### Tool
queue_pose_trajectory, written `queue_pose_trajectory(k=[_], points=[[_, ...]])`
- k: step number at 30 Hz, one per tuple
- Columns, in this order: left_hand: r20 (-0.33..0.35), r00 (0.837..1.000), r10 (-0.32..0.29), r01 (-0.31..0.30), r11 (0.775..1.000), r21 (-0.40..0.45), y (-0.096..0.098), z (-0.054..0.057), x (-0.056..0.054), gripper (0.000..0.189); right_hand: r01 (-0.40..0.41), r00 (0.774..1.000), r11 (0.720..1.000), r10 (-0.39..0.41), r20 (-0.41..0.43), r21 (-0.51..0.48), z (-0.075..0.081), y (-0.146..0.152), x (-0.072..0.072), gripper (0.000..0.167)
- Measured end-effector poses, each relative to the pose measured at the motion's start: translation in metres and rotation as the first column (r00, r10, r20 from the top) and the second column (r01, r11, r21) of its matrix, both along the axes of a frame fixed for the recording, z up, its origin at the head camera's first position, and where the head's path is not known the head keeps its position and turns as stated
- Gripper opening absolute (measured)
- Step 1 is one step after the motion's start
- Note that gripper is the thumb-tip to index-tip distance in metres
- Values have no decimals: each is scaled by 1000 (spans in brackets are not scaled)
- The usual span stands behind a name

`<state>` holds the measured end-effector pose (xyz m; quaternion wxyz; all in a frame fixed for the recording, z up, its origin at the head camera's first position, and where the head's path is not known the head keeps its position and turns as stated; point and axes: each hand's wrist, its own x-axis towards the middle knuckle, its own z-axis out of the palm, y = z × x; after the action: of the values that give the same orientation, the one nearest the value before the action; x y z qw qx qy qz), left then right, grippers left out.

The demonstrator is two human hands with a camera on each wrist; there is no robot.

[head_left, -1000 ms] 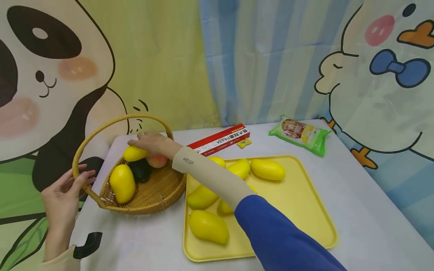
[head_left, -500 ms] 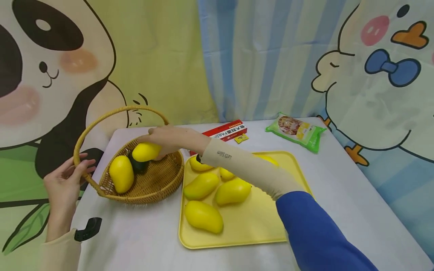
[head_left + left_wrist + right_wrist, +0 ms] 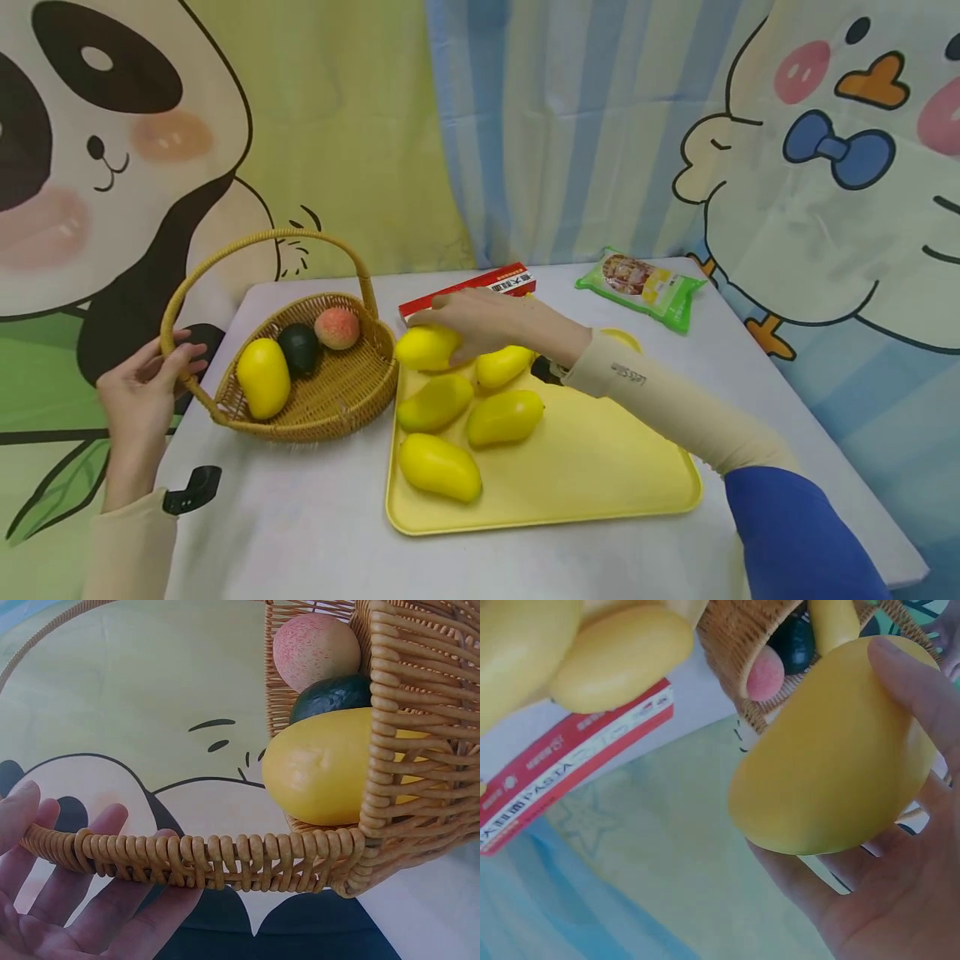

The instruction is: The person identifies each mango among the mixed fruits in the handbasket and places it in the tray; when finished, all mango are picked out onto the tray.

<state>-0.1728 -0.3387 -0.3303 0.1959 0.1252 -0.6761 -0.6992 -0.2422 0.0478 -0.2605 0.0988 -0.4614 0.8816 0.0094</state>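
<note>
My left hand grips the handle of a wicker basket; in the left wrist view its thumb and fingers lie around the handle. Inside the basket are a yellow mango, a dark green avocado-like fruit and a pink peach. My right hand holds another mango between thumb and fingers, over the far left corner of a yellow tray. Several mangoes lie on the tray's left side, among them a front one. The right forearm covers part of the tray's far side.
Behind the tray lies a red pasta box, partly covered by the right hand. A green food bag rests at the table's back right. Cartoon-printed curtains hang along the table's back edge.
My right hand has carried the mango from over the basket rightward to the tray's far left corner, uncovering the peach. The left hand keeps its grip on the handle.
</note>
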Motion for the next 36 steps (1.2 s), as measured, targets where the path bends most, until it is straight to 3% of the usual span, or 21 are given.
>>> queue_pose_trajectory(k=[8, 20, 26, 36], points=[[-17, 1000, -14, 15, 1000, 27, -1, 2, -1, 30, -1, 999, 1000, 0, 40, 23, -8, 36, 42, 69], [-7, 1000, -23, 23, 999, 24, -1, 2, 1, 29, 29, 998, 997, -33, 60, 68, -50, 65, 86, 67], [-36, 998, -43, 45, 998, 45, 0, 2, 2, 26, 60, 993, 994, -68, 97, 89, -74, 71, 93, 66], [-20, 999, -35, 35, 999, 5, -1, 1, 3, 29, 90, 996, 995, -90, 7, 44, -107, 77, 96, 64]])
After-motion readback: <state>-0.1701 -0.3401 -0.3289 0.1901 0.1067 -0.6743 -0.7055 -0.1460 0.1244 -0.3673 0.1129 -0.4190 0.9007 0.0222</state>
